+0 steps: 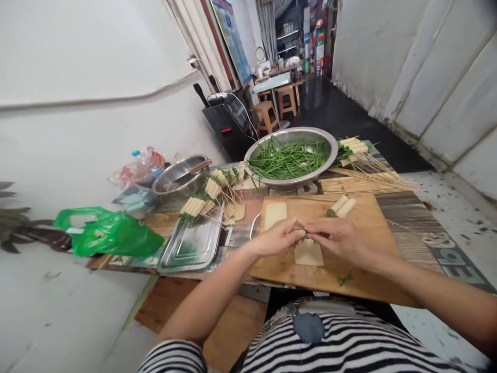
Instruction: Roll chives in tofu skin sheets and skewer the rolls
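My left hand (280,237) and my right hand (337,237) meet fingertip to fingertip over the wooden cutting board (361,280). Both pinch a small bunch of green stems (305,231) between them. Directly below lies a flat pale tofu sheet (308,254). Another tofu sheet (275,213) rests at the board's far left. Two rolled tofu pieces (340,206) with greens inside lie at the far side of the board. A scrap of green (345,280) sits near the front edge.
A large steel bowl (292,180) of green stems stands behind the board. Skewered rolls (205,199) lie over a steel tray (192,246) at left. Bamboo skewers (368,178) and more rolls lie at right. A smaller steel bowl (180,178) and a green plastic bag (111,235) are far left.
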`<state>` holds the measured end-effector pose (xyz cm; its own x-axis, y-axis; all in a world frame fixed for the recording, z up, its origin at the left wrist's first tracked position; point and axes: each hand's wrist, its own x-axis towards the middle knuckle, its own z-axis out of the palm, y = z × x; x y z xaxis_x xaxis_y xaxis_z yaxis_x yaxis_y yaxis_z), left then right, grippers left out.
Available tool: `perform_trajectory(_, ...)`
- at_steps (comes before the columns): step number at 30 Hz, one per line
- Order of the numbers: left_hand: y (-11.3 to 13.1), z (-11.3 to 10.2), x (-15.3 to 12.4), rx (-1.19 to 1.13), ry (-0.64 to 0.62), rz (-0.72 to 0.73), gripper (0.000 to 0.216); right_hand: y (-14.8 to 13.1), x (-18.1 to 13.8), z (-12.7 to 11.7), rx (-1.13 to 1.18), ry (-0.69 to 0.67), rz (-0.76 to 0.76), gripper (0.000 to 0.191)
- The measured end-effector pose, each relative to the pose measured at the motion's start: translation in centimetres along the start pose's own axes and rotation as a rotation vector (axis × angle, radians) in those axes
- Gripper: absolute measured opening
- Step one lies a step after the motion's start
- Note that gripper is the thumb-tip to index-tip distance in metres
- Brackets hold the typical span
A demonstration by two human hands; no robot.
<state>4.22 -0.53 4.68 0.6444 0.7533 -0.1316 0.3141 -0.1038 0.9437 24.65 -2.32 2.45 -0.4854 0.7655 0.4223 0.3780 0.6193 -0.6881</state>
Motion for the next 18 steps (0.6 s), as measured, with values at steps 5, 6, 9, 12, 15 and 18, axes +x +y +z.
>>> perform_trajectory(5, -3.1, 3.1, -1.3, 0.355, 0.283, 0.262, 0.014, 0.1, -2.3, 1.4, -0.047, 0.014, -0.061, 0.025)
perform_trajectory(6, -3.4, 3.4, -1.5, 0.424, 0.289, 0.325, 0.016, 0.2, -2.6, 1.5, -0.066, 0.008, -0.081, 0.027)
perform_trajectory(9, -3.9, 3.9, -2.0, 0.686, 0.289, 0.443, 0.022, 0.5, -3.4, 2.0, -0.163, -0.037, -0.145, 0.03)
perform_trajectory(12, -3.9, 3.9, -2.4, 0.917, 0.298, 0.465, 0.025, 1.0, -4.0, 2.3, -0.3, -0.105, -0.169, 0.032)
perform_trajectory(15, -3.9, 3.7, -2.7, 1.046, 0.269, 0.464, 0.025, 1.2, -4.2, 2.4, -0.431, -0.128, -0.184, 0.034)
perform_trajectory(18, -3.8, 3.2, -3.2, 1.127, 0.149, 0.507, 0.027, 0.8, -4.2, 2.2, -0.493, -0.184, -0.253, 0.031)
